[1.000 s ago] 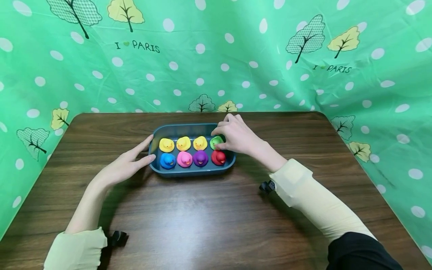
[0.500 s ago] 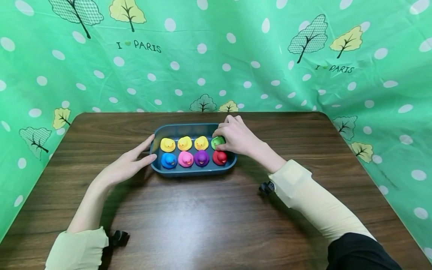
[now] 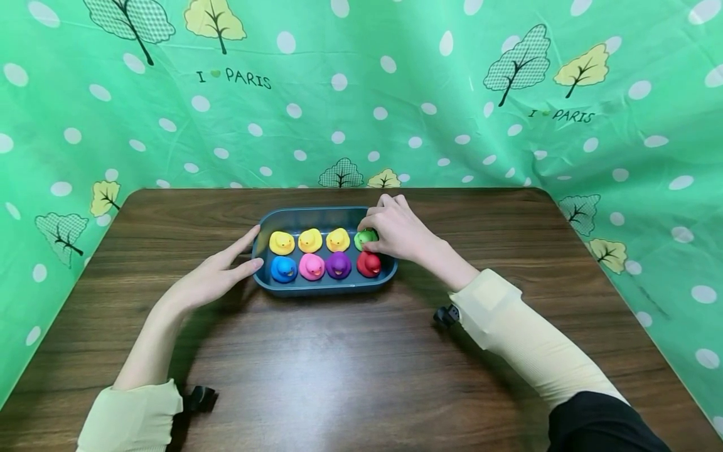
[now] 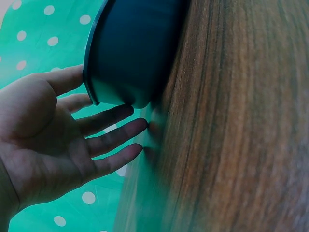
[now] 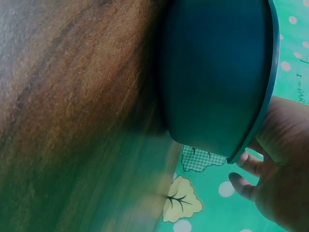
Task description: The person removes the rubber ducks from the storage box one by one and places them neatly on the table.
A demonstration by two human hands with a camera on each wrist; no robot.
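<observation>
A dark blue oblong tray (image 3: 322, 289) sits toward the back of the table, with small rubber ducks in two rows inside it. Three yellow ducks (image 3: 310, 240) and a green duck (image 3: 364, 237) make up the back row. In front are a blue duck (image 3: 283, 269), a pink duck (image 3: 312, 266), a purple duck (image 3: 338, 265) and a red duck (image 3: 369, 264). My right hand (image 3: 398, 229) reaches over the tray's right end and pinches the green duck between thumb and fingers. My left hand (image 3: 206, 281) touches the tray's left end, fingers extended and spread in the left wrist view.
The brown wood-grain table (image 3: 316, 364) fills the foreground. A green polka-dot cloth (image 3: 361, 94) with printed trees hangs behind it and down both sides. Small black devices show beside the left cuff (image 3: 200, 399) and the right cuff (image 3: 486, 304).
The head view has drifted a little, moving the scene slightly right in frame. Both hands keep their places on the tray and the green duck.
</observation>
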